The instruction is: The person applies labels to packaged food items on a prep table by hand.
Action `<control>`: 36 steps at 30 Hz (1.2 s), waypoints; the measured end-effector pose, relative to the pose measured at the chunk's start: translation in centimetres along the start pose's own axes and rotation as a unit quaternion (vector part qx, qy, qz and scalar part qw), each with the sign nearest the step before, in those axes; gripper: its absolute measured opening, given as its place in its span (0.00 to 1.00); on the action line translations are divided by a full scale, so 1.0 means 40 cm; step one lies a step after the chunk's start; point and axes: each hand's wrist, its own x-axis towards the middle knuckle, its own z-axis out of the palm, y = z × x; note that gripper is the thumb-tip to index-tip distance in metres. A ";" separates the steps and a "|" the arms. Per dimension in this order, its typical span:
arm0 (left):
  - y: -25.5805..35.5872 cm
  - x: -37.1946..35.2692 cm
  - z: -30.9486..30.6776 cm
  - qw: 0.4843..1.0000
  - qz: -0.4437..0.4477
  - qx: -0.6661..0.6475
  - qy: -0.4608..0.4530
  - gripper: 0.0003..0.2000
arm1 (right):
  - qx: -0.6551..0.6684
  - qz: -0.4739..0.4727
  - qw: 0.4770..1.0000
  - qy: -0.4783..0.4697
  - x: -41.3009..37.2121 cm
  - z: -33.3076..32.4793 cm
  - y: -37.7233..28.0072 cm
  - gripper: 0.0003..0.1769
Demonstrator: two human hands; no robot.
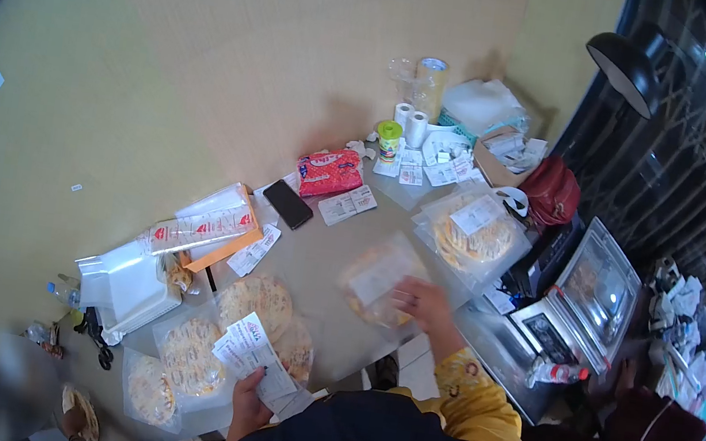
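My left hand (pixel 250 405) grips a fanned stack of printed paper slips (pixel 251 348), held over several flat round breads. These pale breads (pixel 192 356) lie in clear plastic bags on the grey table. My right hand (pixel 424 303) has its fingers closed at the right edge of a bagged flatbread (pixel 385 314), which looks blurred. A white printed slip (pixel 379 278) rests on that bag. To the right of it is a pile of bagged flatbreads (pixel 468 240) with another slip on top.
Along the wall are a black phone (pixel 287 204), a red packet (pixel 329 173), a green-lidded tub (pixel 388 140) and a white tray (pixel 135 285). Scissors (pixel 101 339) lie at left. A vacuum sealer (pixel 584 296) stands at right. Other people are at both sides; one's hand (pixel 75 423) holds flatbread.
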 end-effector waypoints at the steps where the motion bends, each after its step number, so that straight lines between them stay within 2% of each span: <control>1: -0.004 0.017 0.015 1.000 0.005 0.022 0.017 0.15 | -0.033 0.004 0.999 0.044 -0.003 -0.056 -0.021 0.18; 2: -0.008 0.033 0.030 0.998 0.010 0.044 0.035 0.14 | -0.065 0.008 0.994 0.088 -0.004 -0.103 -0.044 0.18; 4: -0.019 0.060 0.062 0.994 0.039 0.065 0.076 0.13 | -0.269 0.008 0.941 0.205 -0.011 -0.146 -0.097 0.17; 5: -0.025 0.070 0.074 0.991 0.053 0.075 0.099 0.12 | -0.406 -0.063 0.874 0.258 -0.020 -0.137 -0.114 0.16; 6: -0.029 0.082 0.081 0.990 0.049 0.076 0.110 0.12 | -0.531 -0.135 0.781 0.301 -0.034 -0.124 -0.135 0.15; 7: -0.033 0.094 0.087 0.989 0.045 0.077 0.120 0.12 | -0.638 -0.205 0.663 0.334 -0.046 -0.112 -0.155 0.14; 10: -0.042 0.122 0.149 0.982 0.064 0.103 0.146 0.13 | -0.603 -0.332 0.674 0.267 -0.034 -0.004 -0.195 0.11; 11: -0.042 0.124 0.170 0.977 0.078 0.116 0.162 0.13 | -0.573 -0.325 0.725 0.201 -0.020 0.042 -0.192 0.11; 13: -0.057 0.149 0.153 0.969 0.118 0.153 0.156 0.13 | -0.500 -0.293 0.813 0.061 0.004 0.132 -0.155 0.11; 16: -0.070 0.164 0.144 0.958 0.122 0.206 0.160 0.14 | -0.417 -0.196 0.870 -0.176 0.035 0.233 -0.012 0.15; 18: -0.083 0.166 0.123 0.943 0.111 0.266 0.167 0.14 | -0.356 -0.080 0.891 -0.272 0.022 0.265 0.127 0.15; 21: -0.092 0.139 0.100 0.945 0.107 0.282 0.128 0.15 | -0.422 0.005 0.867 -0.266 -0.041 0.308 0.196 0.16; 22: -0.093 0.131 0.083 0.950 0.111 0.256 0.141 0.14 | -0.413 -0.006 0.874 -0.256 -0.045 0.307 0.213 0.14; 25: -0.087 0.093 0.003 0.965 0.091 0.169 0.178 0.13 | -0.218 0.093 0.958 -0.163 -0.032 0.309 0.235 0.10; 27: -0.064 0.064 -0.055 0.975 0.045 0.099 0.193 0.15 | -0.224 0.119 0.957 -0.142 0.000 0.275 0.230 0.08; 28: -0.053 0.047 -0.072 0.977 0.051 0.061 0.196 0.16 | -0.227 0.131 0.956 -0.131 0.011 0.261 0.225 0.07; 30: -0.024 0.012 -0.098 0.978 0.061 -0.012 0.200 0.19 | -0.236 0.177 0.949 -0.113 -0.005 0.265 0.201 0.07; 33: 0.029 -0.027 -0.119 0.984 0.025 -0.069 0.164 0.20 | -0.282 0.243 0.921 -0.115 -0.037 0.245 0.230 0.07; 36: 0.047 0.005 -0.208 0.994 0.010 -0.009 0.104 0.19 | -0.328 0.305 0.878 -0.169 -0.080 0.223 0.293 0.07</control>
